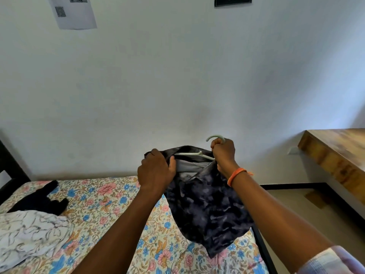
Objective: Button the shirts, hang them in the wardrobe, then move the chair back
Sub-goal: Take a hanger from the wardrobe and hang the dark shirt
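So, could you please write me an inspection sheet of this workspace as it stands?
Surface: bed with a flowered sheet.
Job's things: dark patterned shirt held above the bed on a pale hanger; white patterned shirt and black garment lying on the bed.
Clutter: nothing seen.
Hands: left hand grips the shirt's shoulder; right hand grips the hanger below its hook.
Cables: nothing seen.
Surroundings: white wall with a paper sheet; wooden table at right.
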`<state>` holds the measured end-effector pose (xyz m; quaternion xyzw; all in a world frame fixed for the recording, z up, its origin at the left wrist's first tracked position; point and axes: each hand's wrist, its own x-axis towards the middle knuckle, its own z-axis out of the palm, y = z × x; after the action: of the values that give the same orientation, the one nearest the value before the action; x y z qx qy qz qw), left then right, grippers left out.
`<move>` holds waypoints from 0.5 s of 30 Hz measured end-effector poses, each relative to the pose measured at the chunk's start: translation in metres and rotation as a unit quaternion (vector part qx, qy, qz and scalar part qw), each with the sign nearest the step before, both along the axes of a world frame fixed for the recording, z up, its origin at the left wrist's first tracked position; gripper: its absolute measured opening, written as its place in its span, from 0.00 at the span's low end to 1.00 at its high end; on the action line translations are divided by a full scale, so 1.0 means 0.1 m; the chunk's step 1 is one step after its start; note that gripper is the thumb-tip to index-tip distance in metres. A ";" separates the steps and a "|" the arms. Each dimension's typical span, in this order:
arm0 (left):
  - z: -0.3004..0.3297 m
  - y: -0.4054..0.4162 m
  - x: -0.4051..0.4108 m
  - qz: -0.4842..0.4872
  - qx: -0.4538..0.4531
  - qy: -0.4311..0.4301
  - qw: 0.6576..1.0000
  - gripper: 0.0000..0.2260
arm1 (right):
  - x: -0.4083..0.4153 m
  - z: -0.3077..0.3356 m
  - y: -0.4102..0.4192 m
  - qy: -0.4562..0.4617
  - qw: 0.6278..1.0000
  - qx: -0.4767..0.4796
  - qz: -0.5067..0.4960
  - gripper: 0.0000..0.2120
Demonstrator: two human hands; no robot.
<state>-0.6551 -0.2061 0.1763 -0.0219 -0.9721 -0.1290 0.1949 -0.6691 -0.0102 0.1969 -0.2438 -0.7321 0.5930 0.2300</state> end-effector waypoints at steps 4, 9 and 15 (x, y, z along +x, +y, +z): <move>-0.03 -0.12 -0.13 0.014 0.003 -0.058 0.998 0.23 | 0.05 -0.04 -0.06 0.013 1.000 0.007 0.027 0.18; 0.03 -0.38 -0.23 0.000 0.088 -0.075 0.993 0.05 | 0.13 -0.07 0.02 0.042 0.989 0.039 0.138 0.17; 0.21 -0.51 -0.38 -0.022 0.275 -0.167 0.947 0.07 | 0.25 -0.20 0.16 0.132 0.981 -0.054 0.134 0.20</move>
<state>-0.6928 -0.2572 0.1975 0.0328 -0.9169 -0.3971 0.0256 -0.6441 0.0061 0.1772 -0.0753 -0.6879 0.6842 0.2301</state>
